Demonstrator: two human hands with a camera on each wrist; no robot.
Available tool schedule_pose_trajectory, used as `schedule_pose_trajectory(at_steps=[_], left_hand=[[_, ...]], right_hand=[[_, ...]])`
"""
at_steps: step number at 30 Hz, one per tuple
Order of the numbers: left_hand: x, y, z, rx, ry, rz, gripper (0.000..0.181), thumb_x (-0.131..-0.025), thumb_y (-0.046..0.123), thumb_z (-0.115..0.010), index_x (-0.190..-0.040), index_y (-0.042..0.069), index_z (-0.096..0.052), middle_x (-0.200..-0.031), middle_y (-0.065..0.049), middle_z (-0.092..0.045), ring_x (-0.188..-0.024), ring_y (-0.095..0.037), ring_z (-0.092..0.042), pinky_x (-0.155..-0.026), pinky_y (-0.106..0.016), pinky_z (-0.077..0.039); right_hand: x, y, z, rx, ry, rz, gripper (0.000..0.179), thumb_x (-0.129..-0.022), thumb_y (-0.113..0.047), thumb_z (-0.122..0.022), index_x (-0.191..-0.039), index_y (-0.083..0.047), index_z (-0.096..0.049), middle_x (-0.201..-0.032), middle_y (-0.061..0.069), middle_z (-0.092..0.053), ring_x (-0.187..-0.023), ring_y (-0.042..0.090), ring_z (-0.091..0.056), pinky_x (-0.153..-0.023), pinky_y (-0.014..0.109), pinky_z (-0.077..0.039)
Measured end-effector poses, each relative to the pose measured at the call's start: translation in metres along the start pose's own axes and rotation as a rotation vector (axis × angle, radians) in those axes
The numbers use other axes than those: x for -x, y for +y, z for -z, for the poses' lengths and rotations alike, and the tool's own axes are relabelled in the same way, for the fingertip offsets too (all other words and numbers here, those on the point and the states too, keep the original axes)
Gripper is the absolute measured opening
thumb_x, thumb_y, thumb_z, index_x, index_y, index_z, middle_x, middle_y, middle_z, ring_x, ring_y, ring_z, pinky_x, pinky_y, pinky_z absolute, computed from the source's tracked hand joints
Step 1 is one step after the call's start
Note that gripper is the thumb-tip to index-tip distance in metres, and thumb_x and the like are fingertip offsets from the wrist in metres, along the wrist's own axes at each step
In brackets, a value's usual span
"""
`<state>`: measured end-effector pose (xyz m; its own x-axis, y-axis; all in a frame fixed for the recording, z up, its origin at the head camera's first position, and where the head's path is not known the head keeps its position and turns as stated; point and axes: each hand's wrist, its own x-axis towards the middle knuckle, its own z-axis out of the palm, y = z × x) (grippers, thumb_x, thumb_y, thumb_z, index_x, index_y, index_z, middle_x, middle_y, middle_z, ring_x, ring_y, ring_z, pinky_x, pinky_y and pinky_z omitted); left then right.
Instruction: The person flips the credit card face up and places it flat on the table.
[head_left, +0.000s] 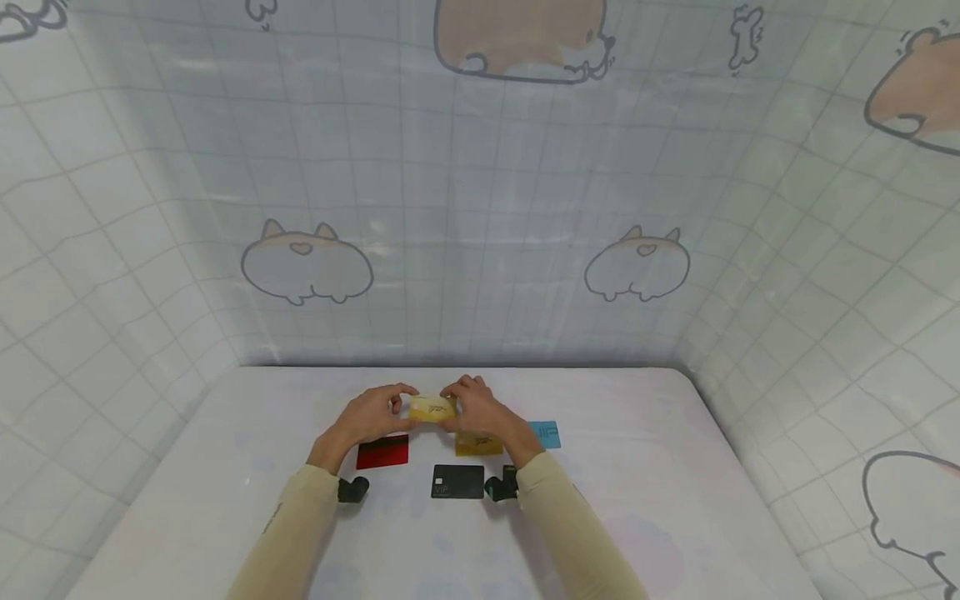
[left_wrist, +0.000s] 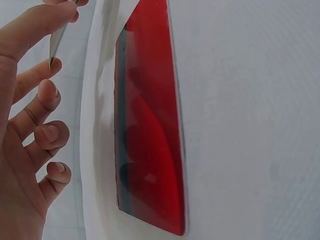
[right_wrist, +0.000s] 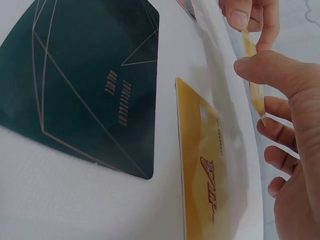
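Between both hands a yellow card [head_left: 432, 409] is held up over the far part of the table. My left hand [head_left: 373, 414] pinches its left end between thumb and forefinger, the other fingers loosely bent. At the right end, my right hand [head_left: 478, 406] pinches it the same way. Both wrist views show this card [right_wrist: 256, 92] nearly edge-on. Below the left hand lies a red card [left_wrist: 150, 115] with a dark stripe along one edge. Under the right hand lies a gold card [head_left: 478, 445], partly covered by that hand in the head view.
A black card [head_left: 457, 482] marked VIP lies nearer, between the forearms. A blue card [head_left: 547, 434] shows beyond the right wrist. Dark wrist cameras [head_left: 354, 489] sit under the sleeves. Patterned curtains [head_left: 480, 283] stand behind and beside the white table [head_left: 637, 450].
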<state>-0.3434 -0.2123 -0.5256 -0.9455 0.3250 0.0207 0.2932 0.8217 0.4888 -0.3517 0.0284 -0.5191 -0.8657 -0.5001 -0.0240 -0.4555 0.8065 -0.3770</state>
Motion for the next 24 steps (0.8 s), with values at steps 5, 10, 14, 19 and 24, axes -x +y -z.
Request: schedule_pose_trajectory(at_steps=[5,10,14,19,24], left_hand=[[0.001,0.002,-0.001,-0.014,0.0,0.013,0.059,-0.069,0.061,-0.072,-0.118,0.033,-0.059,-0.076,0.005,-0.05,-0.064,-0.013,-0.045,-0.053,-0.03,-0.035],[0.002,0.004,-0.003,-0.04,-0.002,0.028,0.058,-0.071,0.054,-0.074,-0.121,0.031,-0.058,-0.074,0.005,-0.05,-0.063,-0.013,-0.045,-0.054,-0.03,-0.035],[0.002,0.005,-0.005,-0.062,-0.006,0.036,0.059,-0.072,0.052,-0.074,-0.124,0.028,-0.058,-0.073,0.005,-0.049,-0.062,-0.013,-0.045,-0.053,-0.03,-0.034],[0.002,0.007,-0.006,-0.067,-0.007,0.035,0.059,-0.073,0.049,-0.074,-0.125,0.025,-0.059,-0.071,0.004,-0.049,-0.06,-0.013,-0.044,-0.052,-0.03,-0.034],[0.003,0.006,-0.009,-0.06,-0.011,0.03,0.058,-0.074,0.047,-0.075,-0.125,0.023,-0.06,-0.07,0.004,-0.049,-0.06,-0.012,-0.044,-0.052,-0.029,-0.034]], right_hand=[[0.002,0.001,-0.003,0.019,0.01,-0.027,0.06,-0.077,-0.057,-0.065,-0.127,-0.026,-0.055,-0.121,-0.004,-0.049,-0.103,0.014,-0.04,-0.087,0.035,-0.04],[0.005,-0.002,-0.003,0.013,0.041,-0.032,0.06,-0.078,-0.054,-0.066,-0.128,-0.023,-0.055,-0.122,-0.002,-0.049,-0.106,0.017,-0.041,-0.09,0.038,-0.039],[0.008,-0.005,-0.003,0.033,0.062,-0.027,0.058,-0.079,-0.051,-0.067,-0.127,-0.02,-0.056,-0.12,-0.001,-0.049,-0.106,0.018,-0.042,-0.088,0.038,-0.04],[0.011,-0.008,-0.003,0.06,0.077,-0.021,0.055,-0.08,-0.049,-0.068,-0.126,-0.019,-0.058,-0.117,0.0,-0.051,-0.104,0.019,-0.043,-0.085,0.037,-0.04],[0.012,-0.009,-0.002,0.067,0.073,-0.025,0.055,-0.079,-0.049,-0.069,-0.124,-0.02,-0.059,-0.117,-0.001,-0.052,-0.104,0.019,-0.043,-0.084,0.037,-0.04]])
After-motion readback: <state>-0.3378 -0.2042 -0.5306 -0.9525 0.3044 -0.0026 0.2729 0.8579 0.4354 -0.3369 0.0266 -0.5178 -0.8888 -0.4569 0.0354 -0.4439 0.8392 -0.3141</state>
